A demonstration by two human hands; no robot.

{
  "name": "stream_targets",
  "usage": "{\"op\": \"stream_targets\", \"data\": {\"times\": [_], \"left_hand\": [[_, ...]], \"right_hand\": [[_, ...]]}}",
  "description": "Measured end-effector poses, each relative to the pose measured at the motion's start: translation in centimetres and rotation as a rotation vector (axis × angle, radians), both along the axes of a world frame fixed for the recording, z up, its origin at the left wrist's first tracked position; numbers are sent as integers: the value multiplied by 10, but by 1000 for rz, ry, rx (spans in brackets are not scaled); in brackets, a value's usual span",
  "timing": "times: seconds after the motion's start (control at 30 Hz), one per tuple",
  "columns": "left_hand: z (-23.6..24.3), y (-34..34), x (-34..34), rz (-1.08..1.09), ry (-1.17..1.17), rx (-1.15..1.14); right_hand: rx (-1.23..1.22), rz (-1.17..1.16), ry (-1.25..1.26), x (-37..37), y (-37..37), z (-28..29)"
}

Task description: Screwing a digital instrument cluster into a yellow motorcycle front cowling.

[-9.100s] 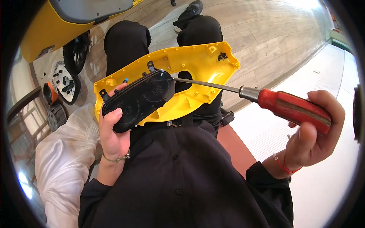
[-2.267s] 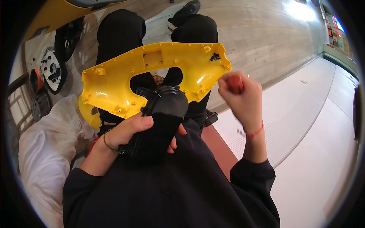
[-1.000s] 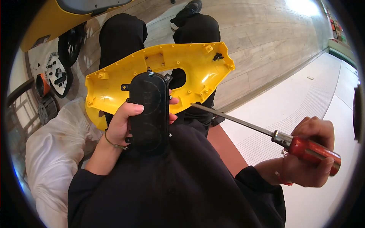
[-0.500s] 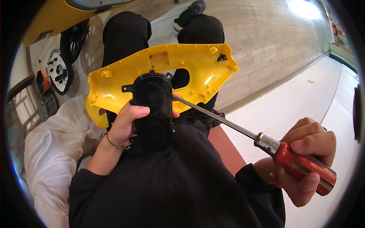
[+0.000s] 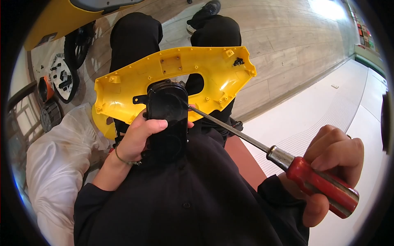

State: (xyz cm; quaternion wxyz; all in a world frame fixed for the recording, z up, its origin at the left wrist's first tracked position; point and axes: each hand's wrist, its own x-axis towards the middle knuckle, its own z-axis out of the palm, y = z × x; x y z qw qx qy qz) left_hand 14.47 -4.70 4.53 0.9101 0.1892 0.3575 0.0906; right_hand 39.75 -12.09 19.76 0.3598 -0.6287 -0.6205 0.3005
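My left hand (image 5: 137,139) is closed around a glossy black instrument panel (image 5: 167,110) with rounded ends and side tabs, its thumb lying across the front. In my right hand (image 5: 334,164) is a screwdriver (image 5: 238,132) with a long metal shank and a red handle, gripped between thumb and fingers. Its tip meets a small screw at the panel's right edge. Whether the screw sits in a hole cannot be made out. Beneath the panel, a yellow plastic cover (image 5: 123,90) with an oval opening lies across my lap. Small black parts (image 5: 238,62) rest on its right end.
White cloth or plastic wrapping (image 5: 61,160) is bunched at the left. Beyond it are an orange-and-black part (image 5: 46,89), a white tray (image 5: 61,67) of small black pieces and a yellow body (image 5: 53,26). A white platform (image 5: 328,94) stands at the right.
The panel has tilted and shifted slightly right with my left hand. The screwdriver handle has moved a little left and down, turned, and my right fingers have changed their hold.
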Motion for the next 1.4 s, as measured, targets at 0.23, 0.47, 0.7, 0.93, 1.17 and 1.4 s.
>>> {"op": "stream_targets", "data": {"times": [0.23, 0.47, 0.7, 0.93, 1.17, 1.4], "left_hand": [[0, -3, -2, 54, -60, -47], [-1, -3, -2, 49, -34, -43], [0, 0, -4, 27, -26, -26], [3, -5, 1, 68, -3, 10], [8, -5, 3, 62, 52, 26], [9, -3, -2, 34, 67, 43]], "right_hand": [[-109, 213, -7, 9, 7, 9], [-154, 457, -98, 16, 15, 14], [-282, 469, 56, 28, 16, 28], [32, -87, -239, 8, -8, 28], [-163, 294, -404, 14, 15, 55], [-227, 44, -366, 20, 1, 54]]}}
